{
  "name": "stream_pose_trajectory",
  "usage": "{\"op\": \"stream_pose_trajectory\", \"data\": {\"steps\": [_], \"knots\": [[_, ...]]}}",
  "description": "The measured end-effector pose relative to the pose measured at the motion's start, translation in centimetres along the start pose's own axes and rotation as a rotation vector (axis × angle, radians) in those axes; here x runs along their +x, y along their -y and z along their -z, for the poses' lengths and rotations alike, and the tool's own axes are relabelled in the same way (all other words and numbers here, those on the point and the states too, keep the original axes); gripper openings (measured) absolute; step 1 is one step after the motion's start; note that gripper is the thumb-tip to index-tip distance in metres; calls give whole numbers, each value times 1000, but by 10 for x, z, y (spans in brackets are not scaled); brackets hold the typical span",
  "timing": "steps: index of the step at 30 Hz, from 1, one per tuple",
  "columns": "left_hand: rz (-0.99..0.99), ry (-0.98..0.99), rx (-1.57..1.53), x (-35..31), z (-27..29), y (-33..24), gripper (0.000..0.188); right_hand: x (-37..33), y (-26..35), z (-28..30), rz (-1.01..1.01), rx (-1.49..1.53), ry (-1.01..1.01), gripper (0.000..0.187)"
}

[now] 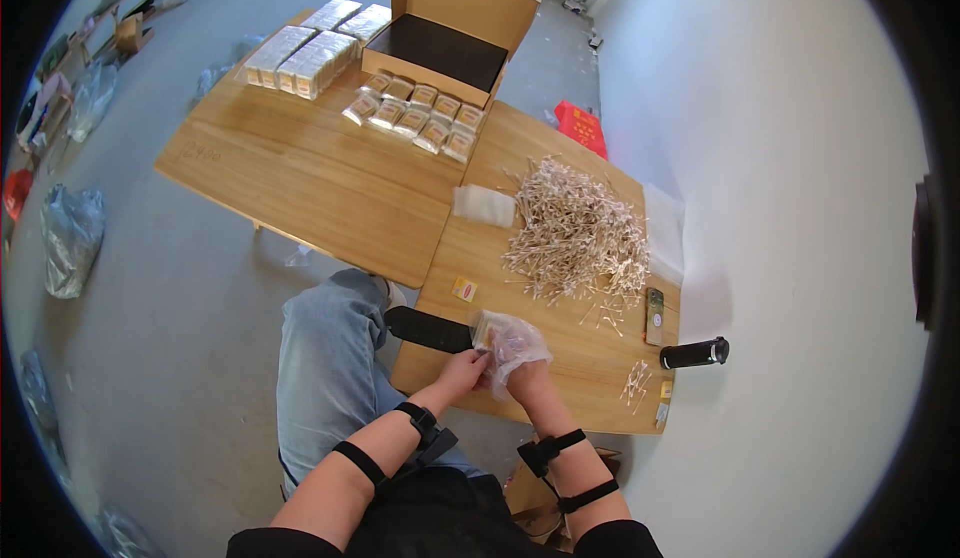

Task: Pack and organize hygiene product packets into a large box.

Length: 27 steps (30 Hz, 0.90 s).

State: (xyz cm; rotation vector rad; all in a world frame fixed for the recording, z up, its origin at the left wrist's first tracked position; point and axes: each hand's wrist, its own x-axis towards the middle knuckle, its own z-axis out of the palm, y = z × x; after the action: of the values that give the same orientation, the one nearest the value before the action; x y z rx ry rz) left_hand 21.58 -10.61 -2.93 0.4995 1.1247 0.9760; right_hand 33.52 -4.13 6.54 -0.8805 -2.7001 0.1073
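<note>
Both my hands meet at the near edge of a wooden table (560, 333). My right hand (525, 378) is inside or wrapped by a clear plastic bag (508, 340) that holds a small bundle of pale sticks. My left hand (462, 368) pinches the bag's left edge. A big heap of cotton swabs (575, 230) lies just beyond, with loose swabs (634, 382) scattered to the right. A black flat tool (428, 328) sits left of the bag.
Filled clear packets (415, 113) stand in rows before an open cardboard box (450, 33), stacked packs (300, 58) to its left. A small bag stack (484, 205), a yellow tag (464, 289), a phone (654, 315), a black cylinder (694, 354). Plastic bags (72, 238) lie on the floor.
</note>
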Motion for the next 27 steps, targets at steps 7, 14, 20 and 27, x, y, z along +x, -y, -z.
{"op": "stream_pose_trajectory", "data": {"steps": [7, 14, 20, 27], "knots": [[11, 28, 104, -30, -14, -6, 37, -3, -3, -7, -352, 480, 292, 33], [164, 74, -57, -32, -5, -3, 41, -11, -1, -24, -140, 137, 209, 42], [179, 63, -58, -37, 1, -8, 41, -10, 6, -1, -58, 74, 295, 46], [180, 113, -59, -31, -14, 5, 33, -17, 5, 2, -27, 8, 141, 47]]}}
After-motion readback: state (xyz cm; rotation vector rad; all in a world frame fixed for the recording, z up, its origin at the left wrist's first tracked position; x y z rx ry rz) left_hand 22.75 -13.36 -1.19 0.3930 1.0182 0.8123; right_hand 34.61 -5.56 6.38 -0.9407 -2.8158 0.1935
